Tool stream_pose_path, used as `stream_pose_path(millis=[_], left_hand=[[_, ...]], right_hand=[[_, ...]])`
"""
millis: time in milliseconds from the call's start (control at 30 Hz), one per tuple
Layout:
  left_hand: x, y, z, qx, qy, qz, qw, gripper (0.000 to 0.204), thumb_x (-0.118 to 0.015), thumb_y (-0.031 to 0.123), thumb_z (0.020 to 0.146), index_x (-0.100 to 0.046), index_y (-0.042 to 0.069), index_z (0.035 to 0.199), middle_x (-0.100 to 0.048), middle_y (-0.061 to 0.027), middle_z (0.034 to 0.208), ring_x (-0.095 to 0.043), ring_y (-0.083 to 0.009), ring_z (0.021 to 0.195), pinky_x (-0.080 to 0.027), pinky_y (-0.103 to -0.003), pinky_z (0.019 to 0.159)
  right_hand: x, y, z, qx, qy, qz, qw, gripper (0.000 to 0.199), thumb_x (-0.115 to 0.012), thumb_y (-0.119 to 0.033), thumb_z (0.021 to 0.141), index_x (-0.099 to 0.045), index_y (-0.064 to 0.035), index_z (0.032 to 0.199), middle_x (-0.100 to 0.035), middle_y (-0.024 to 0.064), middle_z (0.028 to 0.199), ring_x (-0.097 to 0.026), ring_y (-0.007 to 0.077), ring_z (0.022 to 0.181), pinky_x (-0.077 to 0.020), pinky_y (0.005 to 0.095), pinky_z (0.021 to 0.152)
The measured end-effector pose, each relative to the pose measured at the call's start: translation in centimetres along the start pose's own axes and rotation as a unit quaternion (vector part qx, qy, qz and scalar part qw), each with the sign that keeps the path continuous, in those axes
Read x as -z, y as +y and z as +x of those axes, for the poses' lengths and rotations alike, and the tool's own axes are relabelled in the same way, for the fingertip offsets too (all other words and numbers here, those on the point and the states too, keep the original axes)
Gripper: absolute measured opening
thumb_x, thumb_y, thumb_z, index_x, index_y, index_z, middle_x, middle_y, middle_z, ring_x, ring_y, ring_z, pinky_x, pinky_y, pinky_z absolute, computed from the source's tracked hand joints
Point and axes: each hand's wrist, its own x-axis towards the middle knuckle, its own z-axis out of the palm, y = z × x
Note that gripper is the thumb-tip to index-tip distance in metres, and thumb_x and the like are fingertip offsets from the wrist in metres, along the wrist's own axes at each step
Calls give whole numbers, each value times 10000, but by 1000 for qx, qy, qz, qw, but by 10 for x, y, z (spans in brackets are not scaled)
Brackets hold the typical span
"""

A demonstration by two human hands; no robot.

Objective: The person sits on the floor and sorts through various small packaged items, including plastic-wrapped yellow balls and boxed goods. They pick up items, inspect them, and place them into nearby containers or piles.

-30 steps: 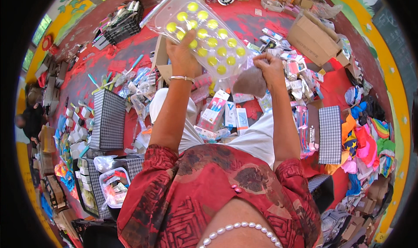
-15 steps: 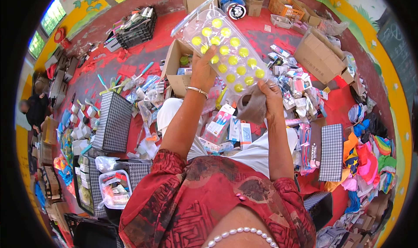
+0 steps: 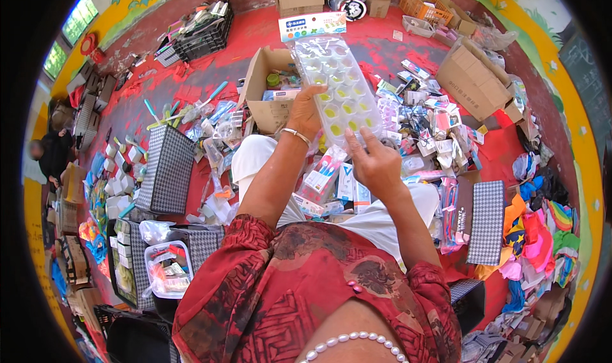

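Observation:
My left hand [image 3: 306, 113], a bangle on its wrist, is closed on the left edge of a packaged ice cube tray [image 3: 340, 88]. The tray is translucent, with rows of round cups and yellow-green cup bottoms, in a clear bag under a printed header card [image 3: 312, 26]. It is held up and tilted. My right hand [image 3: 377, 165] is at the tray's lower end, back of the hand showing, two fingers stretched out and touching the cups. Its other fingers are partly hidden. No cloth shows in it.
An open cardboard box [image 3: 271, 111] stands beyond my left hand. Packaged goods [image 3: 440, 117] cover the floor at right; a checked bin [image 3: 162, 171] stands at left. A clear tub [image 3: 169, 270] lies by my left side, colourful cloths [image 3: 539, 235] at far right. Another person [image 3: 52, 155] is at far left.
The ice cube tray has been turned, its header card now facing me at the top. The grey-brown cloth in my right hand has gone from view, and that hand has shifted slightly left and down.

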Motion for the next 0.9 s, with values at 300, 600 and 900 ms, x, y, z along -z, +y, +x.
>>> stream_pose_path(millis=[300, 600, 900], left_hand=[[-1, -15, -2, 15, 12, 71, 997, 484, -530, 37, 724, -439, 6, 1198, -557, -157, 1110, -567, -289, 1005, -466, -418, 895], [-6, -17, -26, 156, -49, -27, 986, 418, -552, 120, 821, -446, 28, 1215, -559, -126, 1129, -578, -255, 1004, -483, -399, 862], [-12, -20, -31, 129, -86, 13, 988, 539, -551, 384, 850, -392, 98, 1278, -494, -110, 1234, -509, -260, 1118, -433, -408, 942]], right_hand=[[48, 12, 33, -187, 230, 249, 922, 250, -641, -184, 781, -594, -57, 991, -594, 97, 957, -563, 249, 869, -453, 351, 761], [-6, 37, 77, 20, 91, 75, 993, 282, -629, -80, 716, -581, -125, 990, -541, 76, 1004, -498, 296, 890, -412, 389, 795], [-7, 50, 130, 107, 80, 186, 974, 94, -564, -79, 744, -599, -94, 829, -558, 94, 911, -505, 298, 904, -419, 401, 791]])
